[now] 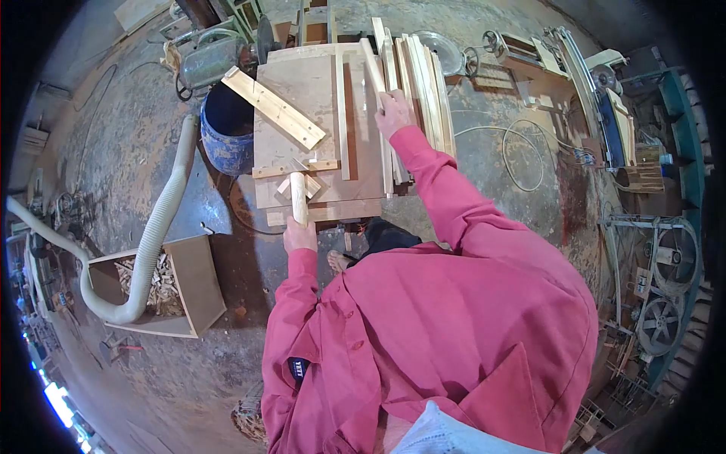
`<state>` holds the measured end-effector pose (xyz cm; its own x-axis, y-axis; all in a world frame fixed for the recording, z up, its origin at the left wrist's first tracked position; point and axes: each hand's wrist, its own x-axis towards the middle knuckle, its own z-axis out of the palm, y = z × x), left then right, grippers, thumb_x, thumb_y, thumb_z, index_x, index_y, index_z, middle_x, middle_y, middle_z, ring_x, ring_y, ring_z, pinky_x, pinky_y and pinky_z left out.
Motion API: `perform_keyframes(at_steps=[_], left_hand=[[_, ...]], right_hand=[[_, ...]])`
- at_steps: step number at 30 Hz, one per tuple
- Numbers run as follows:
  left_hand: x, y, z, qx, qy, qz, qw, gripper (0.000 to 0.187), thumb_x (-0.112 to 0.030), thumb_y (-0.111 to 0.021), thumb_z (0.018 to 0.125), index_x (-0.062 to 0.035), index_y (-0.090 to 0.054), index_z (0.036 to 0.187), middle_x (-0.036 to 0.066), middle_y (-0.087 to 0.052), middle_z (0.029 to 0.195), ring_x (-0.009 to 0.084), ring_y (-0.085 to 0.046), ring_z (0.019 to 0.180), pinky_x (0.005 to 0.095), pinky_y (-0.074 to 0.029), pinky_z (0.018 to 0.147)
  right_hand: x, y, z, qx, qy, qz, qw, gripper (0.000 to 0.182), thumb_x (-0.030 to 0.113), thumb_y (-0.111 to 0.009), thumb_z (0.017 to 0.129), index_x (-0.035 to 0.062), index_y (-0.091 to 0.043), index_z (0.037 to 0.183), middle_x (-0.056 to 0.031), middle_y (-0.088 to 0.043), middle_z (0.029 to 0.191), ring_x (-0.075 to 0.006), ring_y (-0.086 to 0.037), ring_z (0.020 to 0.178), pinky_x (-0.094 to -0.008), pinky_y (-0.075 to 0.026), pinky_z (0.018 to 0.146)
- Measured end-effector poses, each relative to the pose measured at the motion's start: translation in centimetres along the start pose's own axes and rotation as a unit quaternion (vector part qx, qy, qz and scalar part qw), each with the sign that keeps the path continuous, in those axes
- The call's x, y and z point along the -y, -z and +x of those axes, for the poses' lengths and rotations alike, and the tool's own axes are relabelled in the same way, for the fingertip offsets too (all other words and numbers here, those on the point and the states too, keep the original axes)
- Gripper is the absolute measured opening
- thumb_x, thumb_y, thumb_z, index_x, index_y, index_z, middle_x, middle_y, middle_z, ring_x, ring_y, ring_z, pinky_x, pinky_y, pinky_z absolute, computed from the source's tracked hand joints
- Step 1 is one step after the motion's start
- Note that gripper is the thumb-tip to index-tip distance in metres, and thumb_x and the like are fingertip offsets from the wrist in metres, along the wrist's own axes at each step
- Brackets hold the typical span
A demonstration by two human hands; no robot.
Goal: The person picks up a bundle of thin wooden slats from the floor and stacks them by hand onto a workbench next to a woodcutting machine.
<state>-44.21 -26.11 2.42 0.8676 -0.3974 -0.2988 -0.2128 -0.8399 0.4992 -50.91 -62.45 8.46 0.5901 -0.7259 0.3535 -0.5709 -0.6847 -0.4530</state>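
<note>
My left hand (301, 236) is closed around the near end of a short, pale wooden piece (299, 195) at the front of the worktable (306, 76). Beneath its far end lie small crossed wood offcuts (311, 184) and a narrow batten (274, 172). My right hand (395, 115) reaches across to the right side and is closed on a light wooden strip (370, 62) that points away from me. Next to that hand lies a stack of long wooden strips (423, 87). A wide board with holes (276, 108) rests diagonally at the left, and a long thin strip (342, 113) lies lengthwise in the middle.
A blue drum (227, 144) stands left of the table. A ribbed hose (162, 208) runs into a wooden box (208, 284) of scraps. Machines (215, 60) stand beyond the table, a looped cable (522, 155) lies on the floor at right, and a teal frame (684, 151) is farther right.
</note>
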Motion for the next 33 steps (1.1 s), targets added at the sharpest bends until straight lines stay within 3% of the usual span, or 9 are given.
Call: perform_keyframes(at_steps=[4, 6, 12, 15, 18, 20, 22, 27, 33], left_hand=[[-0.2, 0.0, 0.1, -0.004, 0.004, 0.001, 1.0, 0.04, -0.027, -0.074, 0.082, 0.0009, -0.056, 0.103, 0.03, -0.068, 0.094, 0.0495, -0.066, 0.091, 0.0573, -0.051, 0.081], [-0.1, 0.0, 0.0, -0.006, 0.004, 0.005, 1.0, 0.04, -0.026, -0.076, 0.081, 0.0015, -0.056, 0.103, 0.03, -0.068, 0.094, 0.0495, -0.065, 0.092, 0.0569, -0.051, 0.081], [0.1, -0.2, 0.1, -0.011, -0.004, -0.001, 1.0, 0.04, -0.025, -0.076, 0.081, 0.0014, -0.056, 0.103, 0.029, -0.068, 0.094, 0.0492, -0.065, 0.091, 0.0564, -0.05, 0.081], [0.4, -0.3, 0.2, -0.003, -0.002, 0.002, 1.0, 0.039, -0.028, -0.072, 0.083, 0.0007, -0.056, 0.103, 0.029, -0.069, 0.093, 0.0493, -0.066, 0.091, 0.0572, -0.052, 0.081], [0.2, -0.3, 0.3, -0.006, 0.002, -0.007, 1.0, 0.039, -0.028, -0.073, 0.083, 0.0007, -0.056, 0.103, 0.03, -0.069, 0.093, 0.0494, -0.066, 0.091, 0.0576, -0.052, 0.082], [-0.1, 0.0, 0.2, 0.001, 0.005, -0.003, 1.0, 0.039, -0.029, -0.073, 0.083, 0.0004, -0.056, 0.103, 0.03, -0.069, 0.092, 0.0495, -0.067, 0.09, 0.0577, -0.052, 0.08], [-0.2, 0.1, 0.2, 0.001, 0.009, -0.001, 1.0, 0.038, -0.029, -0.073, 0.084, 0.0001, -0.056, 0.103, 0.031, -0.069, 0.092, 0.0496, -0.067, 0.09, 0.0576, -0.053, 0.079], [-0.3, -0.1, 0.3, -0.001, 0.034, -0.004, 0.999, 0.037, -0.029, -0.072, 0.085, -0.0011, -0.056, 0.102, 0.03, -0.069, 0.09, 0.0496, -0.067, 0.088, 0.0577, -0.053, 0.077], [0.1, 0.0, 0.3, 0.003, 0.017, 0.0, 1.0, 0.039, -0.029, -0.073, 0.084, -0.0016, -0.055, 0.103, 0.029, -0.069, 0.089, 0.0491, -0.067, 0.088, 0.0582, -0.052, 0.076]], right_hand=[[1.5, -0.8, 0.1, 0.031, -0.011, 0.017, 0.999, 0.028, 0.016, -0.069, 0.085, 0.0068, -0.067, 0.111, -0.0133, -0.058, 0.113, -0.0343, -0.062, 0.104, -0.0446, -0.054, 0.089], [2.0, -0.7, 0.1, 0.058, -0.006, -0.059, 0.997, 0.027, 0.022, -0.069, 0.087, 0.0081, -0.068, 0.11, -0.0129, -0.058, 0.114, -0.0342, -0.062, 0.104, -0.0457, -0.055, 0.087], [0.6, 0.4, 1.9, -0.045, 0.006, -0.168, 0.985, 0.037, 0.032, -0.068, 0.089, 0.0103, -0.065, 0.118, -0.0151, -0.06, 0.111, -0.0326, -0.059, 0.1, -0.0451, -0.048, 0.087], [1.8, -0.8, 2.0, 0.071, 0.096, -0.104, 0.987, 0.036, 0.035, -0.063, 0.093, 0.0085, -0.065, 0.118, -0.0146, -0.062, 0.109, -0.033, -0.06, 0.106, -0.0445, -0.049, 0.092], [4.6, -2.8, 2.4, 0.173, 0.084, -0.073, 0.979, 0.037, 0.036, -0.063, 0.094, 0.0072, -0.065, 0.117, -0.0146, -0.064, 0.107, -0.0332, -0.061, 0.11, -0.0442, -0.049, 0.096], [5.8, -4.1, 3.9, 0.171, 0.076, -0.067, 0.98, 0.037, 0.039, -0.064, 0.093, 0.0074, -0.069, 0.112, -0.0153, -0.068, 0.107, -0.034, -0.065, 0.107, -0.0452, -0.05, 0.096], [6.2, -5.5, 5.7, 0.318, -0.052, -0.115, 0.94, 0.043, 0.044, -0.066, 0.09, 0.0069, -0.07, 0.112, -0.0161, -0.07, 0.108, -0.0354, -0.069, 0.101, -0.046, -0.054, 0.089], [6.6, -8.5, 6.2, 0.275, -0.007, -0.181, 0.944, 0.03, 0.019, -0.057, 0.089, 0.0045, -0.068, 0.114, -0.0196, -0.07, 0.111, -0.0385, -0.07, 0.102, -0.048, -0.056, 0.088], [5.2, -8.9, 5.3, 0.234, -0.058, -0.098, 0.965, 0.04, 0.021, -0.063, 0.086, 0.005, -0.058, 0.122, -0.024, -0.065, 0.114, -0.0417, -0.067, 0.106, -0.0498, -0.054, 0.092]])
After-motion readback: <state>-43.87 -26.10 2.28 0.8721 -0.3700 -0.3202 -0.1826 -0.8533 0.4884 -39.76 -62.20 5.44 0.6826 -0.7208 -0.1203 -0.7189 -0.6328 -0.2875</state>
